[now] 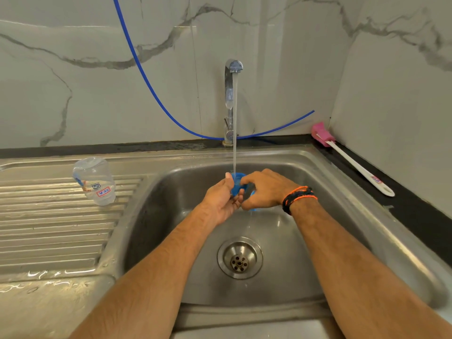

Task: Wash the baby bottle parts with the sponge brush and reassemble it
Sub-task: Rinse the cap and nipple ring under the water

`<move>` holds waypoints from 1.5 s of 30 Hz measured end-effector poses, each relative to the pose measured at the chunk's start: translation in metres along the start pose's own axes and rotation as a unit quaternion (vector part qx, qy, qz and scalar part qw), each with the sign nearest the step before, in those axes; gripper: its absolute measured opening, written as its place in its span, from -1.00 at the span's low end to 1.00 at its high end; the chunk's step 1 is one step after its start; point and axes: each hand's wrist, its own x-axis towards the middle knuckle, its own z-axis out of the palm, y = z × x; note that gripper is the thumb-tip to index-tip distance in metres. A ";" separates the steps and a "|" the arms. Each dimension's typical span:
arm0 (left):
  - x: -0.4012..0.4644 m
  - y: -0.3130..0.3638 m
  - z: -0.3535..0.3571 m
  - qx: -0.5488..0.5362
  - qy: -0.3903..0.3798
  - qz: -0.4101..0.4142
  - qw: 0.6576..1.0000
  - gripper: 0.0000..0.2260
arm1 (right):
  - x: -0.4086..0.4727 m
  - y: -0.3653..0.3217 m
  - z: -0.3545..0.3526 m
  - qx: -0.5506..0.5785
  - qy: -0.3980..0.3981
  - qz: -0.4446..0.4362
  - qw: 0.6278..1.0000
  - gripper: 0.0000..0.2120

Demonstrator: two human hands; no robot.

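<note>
Running straight down from the chrome tap (231, 94), a thin stream of water (234, 133) lands on a small translucent blue plastic bottle part (236, 184), held over the stainless steel sink (305, 241) at about twelve o'clock from the round metal drain (240, 258). The left hand (223, 199) cups the blue part from its nine o'clock side, thumb up against the rim. The right hand (265, 189), with an orange and black corded bracelet (299, 198) at its wrist, pinches the part from three o'clock, fingers curled around it. The two hands meet on it. A clear plastic baby bottle body (95, 183) stands upside down on the ribbed draining board (49, 228), at nine o'clock from the hands and well apart from them. The pink sponge brush with a white handle (352, 160) lies on the dark counter (415, 211) at two o'clock. A blue hose (146, 79) hangs along the marbled wall (97, 69).
</note>
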 end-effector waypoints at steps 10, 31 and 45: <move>-0.002 0.007 -0.007 0.001 0.022 0.012 1.000 -0.75 | 0.000 -0.015 -0.004 -0.017 -0.033 -0.029 0.999 -0.34; 0.002 0.009 -0.010 0.029 0.017 0.006 0.999 -0.78 | -0.001 -0.013 0.003 -0.003 -0.075 -0.019 0.997 -0.25; 0.022 -0.005 -0.030 0.444 0.075 0.159 0.879 -0.54 | -0.006 0.018 0.004 0.112 0.088 0.101 0.985 -0.61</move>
